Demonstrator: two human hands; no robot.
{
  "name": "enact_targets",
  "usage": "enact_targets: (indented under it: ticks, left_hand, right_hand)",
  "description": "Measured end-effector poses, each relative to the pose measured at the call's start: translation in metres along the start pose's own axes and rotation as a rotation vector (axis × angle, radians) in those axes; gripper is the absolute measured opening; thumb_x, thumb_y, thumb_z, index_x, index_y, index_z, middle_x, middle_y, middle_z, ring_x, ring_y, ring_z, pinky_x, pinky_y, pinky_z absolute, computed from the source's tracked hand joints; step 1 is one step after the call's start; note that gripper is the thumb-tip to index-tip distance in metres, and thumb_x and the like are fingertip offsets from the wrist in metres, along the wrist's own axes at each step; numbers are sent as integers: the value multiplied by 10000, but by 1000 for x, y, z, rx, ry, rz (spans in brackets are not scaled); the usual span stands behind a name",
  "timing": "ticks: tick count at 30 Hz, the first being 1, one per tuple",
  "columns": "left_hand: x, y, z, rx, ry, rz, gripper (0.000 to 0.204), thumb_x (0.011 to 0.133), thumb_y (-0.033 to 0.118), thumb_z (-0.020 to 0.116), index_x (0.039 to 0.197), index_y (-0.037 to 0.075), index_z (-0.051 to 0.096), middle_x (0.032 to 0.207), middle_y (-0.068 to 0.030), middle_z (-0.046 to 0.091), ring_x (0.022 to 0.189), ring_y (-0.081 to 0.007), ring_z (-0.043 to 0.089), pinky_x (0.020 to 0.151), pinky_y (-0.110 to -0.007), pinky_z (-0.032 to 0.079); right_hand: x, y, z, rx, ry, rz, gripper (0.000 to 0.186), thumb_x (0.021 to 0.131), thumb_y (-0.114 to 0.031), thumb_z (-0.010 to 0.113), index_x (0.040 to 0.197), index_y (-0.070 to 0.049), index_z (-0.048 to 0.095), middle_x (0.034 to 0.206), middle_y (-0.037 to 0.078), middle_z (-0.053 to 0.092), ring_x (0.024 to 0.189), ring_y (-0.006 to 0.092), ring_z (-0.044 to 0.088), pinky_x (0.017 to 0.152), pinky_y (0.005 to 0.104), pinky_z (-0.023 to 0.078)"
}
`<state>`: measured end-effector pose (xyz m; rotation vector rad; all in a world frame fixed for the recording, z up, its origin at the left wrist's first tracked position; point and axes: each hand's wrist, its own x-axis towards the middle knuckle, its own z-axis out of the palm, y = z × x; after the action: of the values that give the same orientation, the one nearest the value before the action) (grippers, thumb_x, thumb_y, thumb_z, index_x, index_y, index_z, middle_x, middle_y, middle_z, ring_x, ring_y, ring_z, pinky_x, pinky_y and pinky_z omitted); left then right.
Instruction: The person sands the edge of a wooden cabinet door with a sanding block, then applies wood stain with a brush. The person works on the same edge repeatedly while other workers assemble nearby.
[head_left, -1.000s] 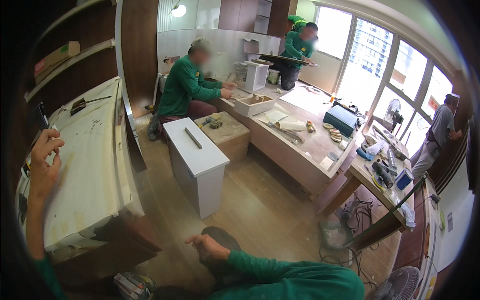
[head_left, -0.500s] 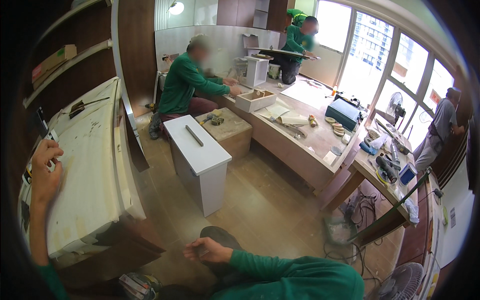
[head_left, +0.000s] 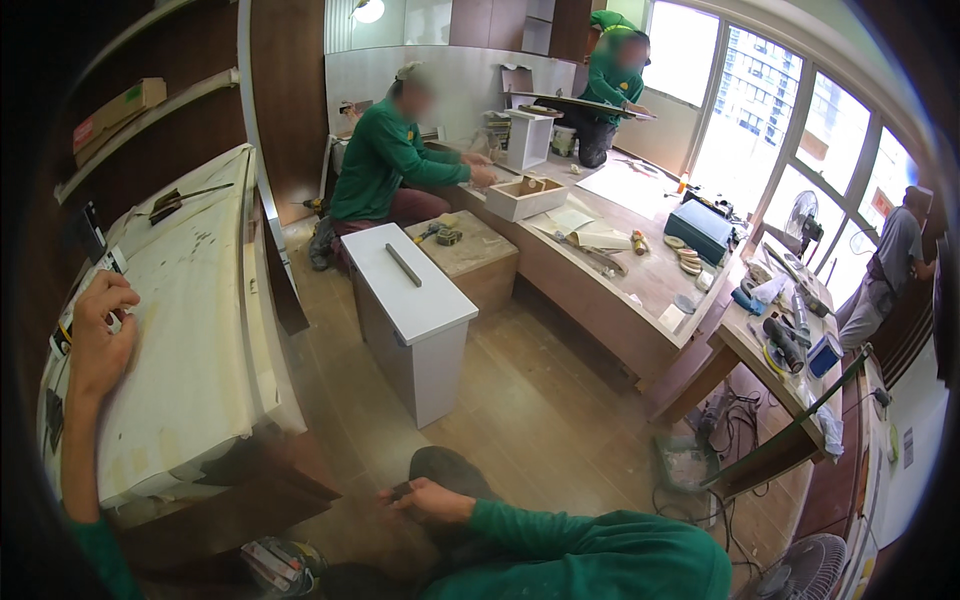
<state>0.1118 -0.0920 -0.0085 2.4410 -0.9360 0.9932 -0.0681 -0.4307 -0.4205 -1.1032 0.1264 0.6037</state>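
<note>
ok so your right grip (head_left: pixel 432 500) is down low beside your dark knee (head_left: pixel 447 466), pinched nearly closed on a small dark piece (head_left: pixel 401 491) that sits right at the fingertips, off the left side of the hand. Too small and blurry to tell what it is. Your left grip (head_left: pixel 105 330) is half curled, with a gap between thumb and fingers, over the left part of the cream sheet (head_left: pixel 190 330), but I can't tell if it's touching it. A black-and-white item (head_left: pixel 114 259) lies just past those fingers
</note>
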Motion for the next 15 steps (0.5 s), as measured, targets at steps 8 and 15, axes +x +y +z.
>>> enact_targets:
  ticks: [8,15]
  left_hand:
    - [0,3,-3,23,-20,-1,141,744,-73,584,874,-42,630,971,-105,616,736,-179,554,657,-297,445]
    - [1,4,-6,38,-17,-12,145,750,-68,586,880,-35,641,964,-94,622,730,-179,553,646,-296,435]
  right_hand:
    - [-13,-4,-3,-83,48,43,356,921,-22,613,1274,-15,659,1052,55,710,919,171,705,821,312,582]
    - [-16,-6,2,-123,27,35,355,898,-39,646,1251,-10,664,1021,40,709,862,140,691,757,288,568]
